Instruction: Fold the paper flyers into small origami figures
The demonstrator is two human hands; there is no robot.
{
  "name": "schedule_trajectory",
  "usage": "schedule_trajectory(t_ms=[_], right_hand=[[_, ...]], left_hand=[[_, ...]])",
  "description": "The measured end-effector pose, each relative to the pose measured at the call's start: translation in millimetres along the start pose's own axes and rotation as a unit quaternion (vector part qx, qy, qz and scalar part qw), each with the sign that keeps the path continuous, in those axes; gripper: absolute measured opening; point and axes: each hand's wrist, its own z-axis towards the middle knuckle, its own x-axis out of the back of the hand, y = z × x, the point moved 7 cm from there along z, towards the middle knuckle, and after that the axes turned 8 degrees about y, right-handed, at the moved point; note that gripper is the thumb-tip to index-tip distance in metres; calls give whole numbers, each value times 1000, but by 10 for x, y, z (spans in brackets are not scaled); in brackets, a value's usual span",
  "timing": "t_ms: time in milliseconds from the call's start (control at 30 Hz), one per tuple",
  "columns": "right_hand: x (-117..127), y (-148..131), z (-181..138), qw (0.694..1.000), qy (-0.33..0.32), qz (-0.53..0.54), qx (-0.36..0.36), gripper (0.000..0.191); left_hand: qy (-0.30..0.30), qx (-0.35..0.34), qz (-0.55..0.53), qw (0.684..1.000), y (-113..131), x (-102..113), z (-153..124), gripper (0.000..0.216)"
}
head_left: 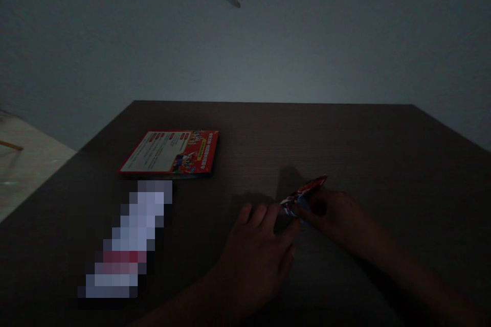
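A small glossy printed packet [303,191], red on top with blue and white below, is held at a tilt just above the table. My right hand [337,214] pinches its right side between thumb and fingers. On its left, my left hand [261,248] is palm down with bent fingers, gripping the packet's near left edge by thumb and forefinger. Both hands cover part of it, and the dim light hides whether it is a wrapper or folded card.
A red printed box [203,158] with a white text panel lies flat at the left of the dark wooden table [307,127]. Nearer to me is a long, pale blurred-out object [134,230]. Behind the table stands a grey wall [326,36].
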Motion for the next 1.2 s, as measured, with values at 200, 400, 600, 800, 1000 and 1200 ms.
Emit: schedule_trajectory(t_ms=[200, 400, 600, 800, 1000, 1200], right_hand=[[-12, 15, 8, 1000, -16, 3, -4, 31], [-8, 67, 1, 1000, -17, 9, -2, 28], [-3, 85, -7, 1000, -25, 14, -5, 29], [19, 65, 7, 1000, -26, 3, -5, 30], [14, 58, 1, 999, -31, 17, 11, 27], [-7, 126, 1, 999, -39, 31, -3, 24]], left_hand=[[2, 8, -15, 1000, -9, 40, 8, 37], [5, 13, -7, 1000, -6, 43, 26, 39], [1, 13, -10, 1000, 3, 38, 21, 39], [9, 19, -7, 1000, -8, 44, 20, 39], [11, 18, -13, 1000, 0, 65, 28, 38], [13, 22, -11, 1000, -1, 66, 27, 39]])
